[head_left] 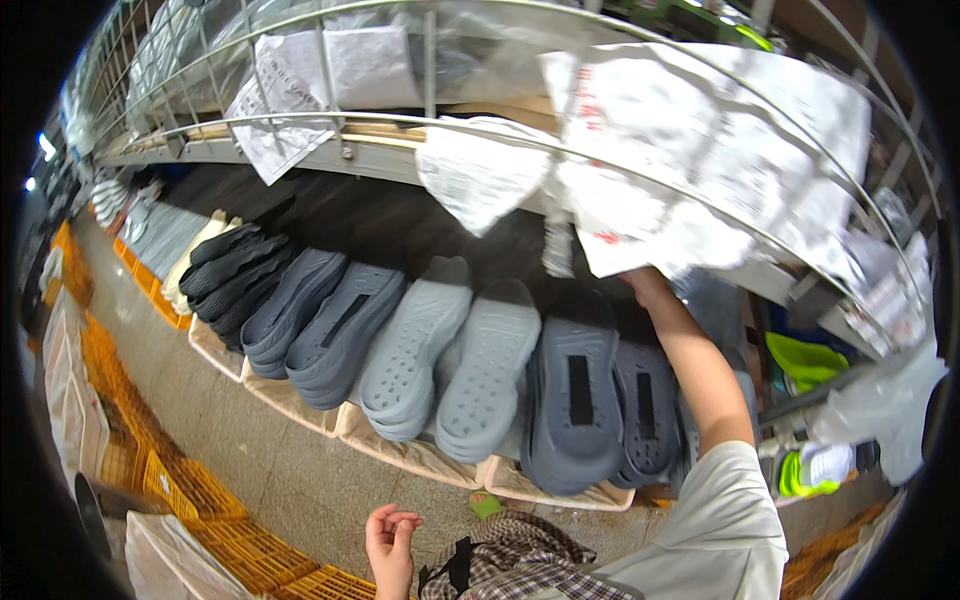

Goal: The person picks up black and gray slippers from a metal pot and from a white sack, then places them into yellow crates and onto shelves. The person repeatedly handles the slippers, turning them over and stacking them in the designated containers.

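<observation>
My right arm reaches forward under the shelf edge, past the shoe soles. Only the wrist and the base of my right hand (643, 284) show; its fingers are hidden behind a hanging white printed sheet (640, 225) and in shadow. Beside the forearm stand dark grey shoe soles (645, 420) with black strips, and a larger stack of dark soles (575, 440) is to their left. My left hand (390, 540) is low in front of my body, its fingers loosely bent and slightly apart, with nothing seen in it.
Light grey perforated soles (485, 375), blue-grey soles (345, 340) and black soles (235, 275) stand upright in cloth-lined bins (390, 440). Above runs a wire-railed shelf (380, 165) with papers and plastic bags. Orange crates (215, 535) line the lower left; bright green pieces (805, 362) sit right.
</observation>
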The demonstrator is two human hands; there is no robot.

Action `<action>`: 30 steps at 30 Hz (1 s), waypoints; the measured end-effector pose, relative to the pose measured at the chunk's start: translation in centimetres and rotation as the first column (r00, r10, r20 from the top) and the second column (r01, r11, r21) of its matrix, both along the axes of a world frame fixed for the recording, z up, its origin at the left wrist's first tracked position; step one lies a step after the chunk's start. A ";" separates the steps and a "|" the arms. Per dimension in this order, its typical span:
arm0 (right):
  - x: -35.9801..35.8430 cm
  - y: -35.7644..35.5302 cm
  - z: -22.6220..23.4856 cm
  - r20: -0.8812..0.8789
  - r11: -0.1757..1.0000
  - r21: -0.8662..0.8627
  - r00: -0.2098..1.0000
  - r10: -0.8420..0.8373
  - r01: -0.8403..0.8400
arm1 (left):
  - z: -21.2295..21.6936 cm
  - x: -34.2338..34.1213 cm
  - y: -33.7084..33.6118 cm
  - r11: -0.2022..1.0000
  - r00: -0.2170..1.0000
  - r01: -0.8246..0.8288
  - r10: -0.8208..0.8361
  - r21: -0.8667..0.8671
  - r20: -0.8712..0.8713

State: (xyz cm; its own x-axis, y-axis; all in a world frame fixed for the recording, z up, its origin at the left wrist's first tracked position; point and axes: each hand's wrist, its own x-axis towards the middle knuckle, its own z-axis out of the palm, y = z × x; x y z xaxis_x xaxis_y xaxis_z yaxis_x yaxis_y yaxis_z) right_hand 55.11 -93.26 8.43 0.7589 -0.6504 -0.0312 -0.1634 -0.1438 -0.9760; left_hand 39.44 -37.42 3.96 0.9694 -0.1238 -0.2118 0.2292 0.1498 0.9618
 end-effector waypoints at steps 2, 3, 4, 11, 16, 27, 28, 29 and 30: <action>6.4 -2.9 -1.5 -0.001 0.986 0.115 0.993 -0.118 0.117 | -0.2 0.2 -0.3 0.999 0.998 -0.035 0.037 0.033 -0.058; 8.4 -4.1 -2.3 -0.004 0.975 0.153 0.986 -0.165 0.164 | -0.3 0.2 -0.3 0.997 0.994 -0.060 0.064 0.051 -0.087; 10.4 -4.6 -3.5 -0.008 0.964 0.183 0.981 -0.193 0.191 | -0.5 0.3 -0.2 0.996 0.992 -0.064 0.071 0.065 -0.104; 14.9 -7.4 -6.3 0.043 0.896 0.334 0.945 -0.325 0.293 | -2.1 0.2 1.2 0.987 0.954 -0.109 0.138 0.119 -0.266; 10.9 -8.9 -3.3 0.204 0.864 0.451 0.916 -0.345 0.225 | -3.3 0.2 2.3 0.993 0.964 -0.014 0.045 0.117 -0.262; -12.4 17.1 13.4 0.366 0.546 0.725 0.906 0.211 -0.420 | 2.1 1.7 5.5 0.978 0.976 0.175 -0.187 0.113 0.109; -14.0 21.0 14.2 0.346 0.534 0.691 0.872 0.347 -0.487 | 3.2 1.6 5.9 0.980 0.961 0.195 -0.199 0.040 0.192; -15.0 25.0 14.2 0.352 0.527 0.675 0.853 0.386 -0.517 | 4.3 1.6 6.2 0.976 0.954 0.214 -0.200 -0.042 0.224; -16.1 28.6 13.9 0.321 0.539 0.653 0.839 0.439 -0.532 | 5.3 1.5 6.6 0.962 0.940 0.234 -0.187 -0.141 0.284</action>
